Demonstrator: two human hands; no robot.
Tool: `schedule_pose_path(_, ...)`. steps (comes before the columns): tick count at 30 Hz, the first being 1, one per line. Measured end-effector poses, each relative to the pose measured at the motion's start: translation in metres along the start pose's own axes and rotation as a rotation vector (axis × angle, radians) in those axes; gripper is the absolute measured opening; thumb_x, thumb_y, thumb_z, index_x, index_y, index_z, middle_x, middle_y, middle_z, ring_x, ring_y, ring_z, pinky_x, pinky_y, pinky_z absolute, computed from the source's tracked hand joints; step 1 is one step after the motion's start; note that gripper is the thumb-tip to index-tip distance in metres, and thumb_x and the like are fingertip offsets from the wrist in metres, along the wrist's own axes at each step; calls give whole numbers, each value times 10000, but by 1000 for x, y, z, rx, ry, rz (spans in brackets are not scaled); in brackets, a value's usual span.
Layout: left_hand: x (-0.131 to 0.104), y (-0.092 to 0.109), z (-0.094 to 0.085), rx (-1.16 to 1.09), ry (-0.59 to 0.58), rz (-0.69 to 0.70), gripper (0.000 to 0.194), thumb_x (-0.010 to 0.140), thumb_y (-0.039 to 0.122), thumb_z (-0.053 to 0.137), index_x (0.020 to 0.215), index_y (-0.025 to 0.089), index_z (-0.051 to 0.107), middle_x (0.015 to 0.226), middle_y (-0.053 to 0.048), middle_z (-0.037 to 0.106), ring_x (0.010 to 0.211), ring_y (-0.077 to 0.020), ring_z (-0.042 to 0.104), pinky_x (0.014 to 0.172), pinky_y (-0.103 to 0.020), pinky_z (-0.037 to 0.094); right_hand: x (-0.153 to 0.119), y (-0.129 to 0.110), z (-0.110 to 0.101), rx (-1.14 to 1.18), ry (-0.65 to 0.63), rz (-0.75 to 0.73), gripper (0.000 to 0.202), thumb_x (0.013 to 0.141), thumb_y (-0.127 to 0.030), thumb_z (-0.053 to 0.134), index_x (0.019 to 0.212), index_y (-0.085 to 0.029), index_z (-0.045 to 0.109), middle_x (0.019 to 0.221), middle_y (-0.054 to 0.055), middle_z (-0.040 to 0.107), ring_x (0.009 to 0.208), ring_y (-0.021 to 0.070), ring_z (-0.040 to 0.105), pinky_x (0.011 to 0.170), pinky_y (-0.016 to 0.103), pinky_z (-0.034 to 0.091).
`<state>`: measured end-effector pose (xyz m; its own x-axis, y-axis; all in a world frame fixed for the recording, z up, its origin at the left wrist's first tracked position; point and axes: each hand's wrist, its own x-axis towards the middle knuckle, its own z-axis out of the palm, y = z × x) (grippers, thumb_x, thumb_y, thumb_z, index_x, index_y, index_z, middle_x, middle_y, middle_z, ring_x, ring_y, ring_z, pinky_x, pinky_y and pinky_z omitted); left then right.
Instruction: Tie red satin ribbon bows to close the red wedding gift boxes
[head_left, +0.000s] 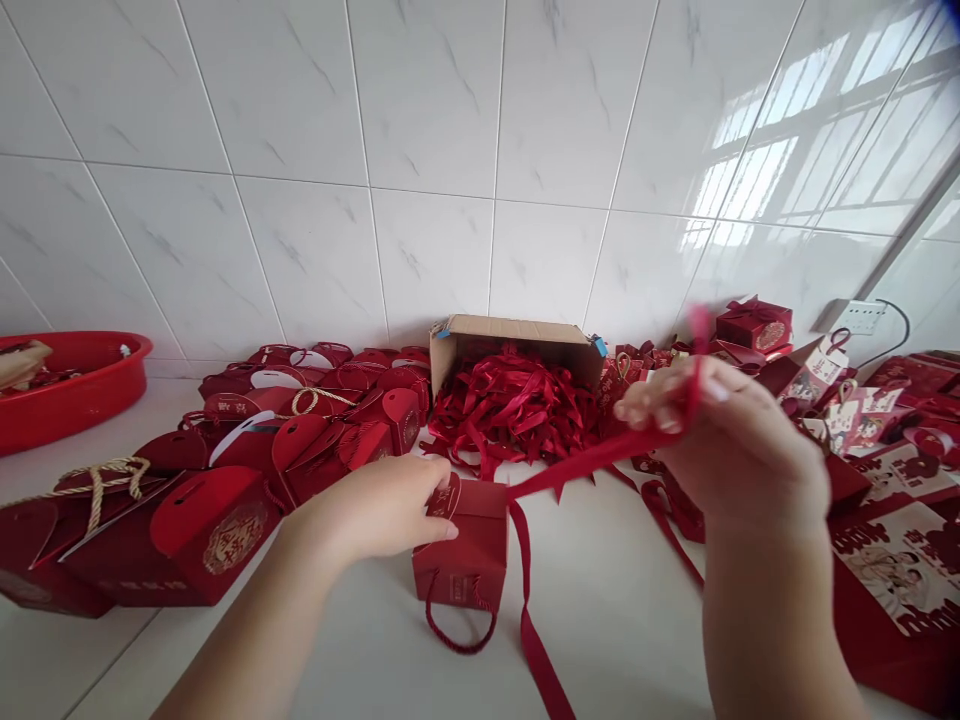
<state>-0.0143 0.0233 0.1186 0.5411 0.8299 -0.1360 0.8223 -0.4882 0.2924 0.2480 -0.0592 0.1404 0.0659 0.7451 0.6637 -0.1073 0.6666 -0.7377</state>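
Note:
A small red gift box (pixel 469 560) stands on the white surface in front of me, its dark red cord handle hanging at the near side. My left hand (pixel 390 510) grips the box at its upper left, thumb and fingers on the top flap. Raised at the right, my right hand (pixel 727 430) has its fingers closed on a red ribbon (pixel 585 462). That ribbon runs taut from the box's top right corner to the hand. Another length of ribbon (pixel 531 630) trails down beside the box's right side.
Behind, a cardboard box (pixel 517 327) on its side spills red ribbons (pixel 517 400). Red gift boxes (pixel 202 540) crowd the left, near a red basin (pixel 90 405). More boxes and printed cards (pixel 907 565) lie right, below a power socket (pixel 859 317).

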Motion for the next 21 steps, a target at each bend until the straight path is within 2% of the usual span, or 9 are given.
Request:
schedule_pose_path(4,6,0,1,-20,-22,46,154,808,372,501,841,234,562,861,-26,657,696,-199,609,541,-268,371,-2,-13,-8,19,122,-76,161,844,-378,526,737,-304,620,561,-9,333,518,150,348,531,314,351)
schedule_pose_path(6,9,-2,1,-70,-5,31,178,811,366,500,906,242,585,928,-33,660,740,-203,622,569,-268,393,1,-8,-6,29,126,-41,159,829,-360,542,708,-293,621,565,-1,372,525,148,364,525,306,345)
schedule_pose_path(8,11,-5,1,-89,-2,9,238,815,387,497,975,244,600,944,-46,662,751,-210,625,582,-271,405,4,5,1,29,110,75,139,804,-345,590,694,-269,627,600,7,463,564,146,428,552,295,369)
schedule_pose_path(12,12,-7,-4,-166,-4,23,298,840,419,467,1015,222,606,900,-59,680,764,-218,631,611,-271,420,11,42,25,-22,-31,396,193,767,-385,663,715,-199,643,737,14,589,617,122,488,587,260,381)
schedule_pose_path(15,12,-8,-6,-208,-27,22,276,851,411,446,1002,227,587,845,-40,682,740,-211,632,590,-263,412,13,71,42,-162,-174,521,255,755,-362,649,619,-155,588,909,48,627,713,137,535,633,257,387)
schedule_pose_path(18,13,-11,-5,-193,-63,-5,250,864,384,417,981,216,559,790,-26,657,714,-207,641,550,-256,396,13,92,49,-298,-292,580,274,739,-325,621,544,-149,540,851,59,624,754,159,539,637,259,377)
schedule_pose_path(21,14,-15,-4,-217,-93,-50,360,863,361,416,1183,216,497,788,-17,653,736,-210,667,558,-251,410,13,103,48,-344,-340,627,222,721,-314,600,573,-153,561,733,29,592,699,148,510,603,255,352)
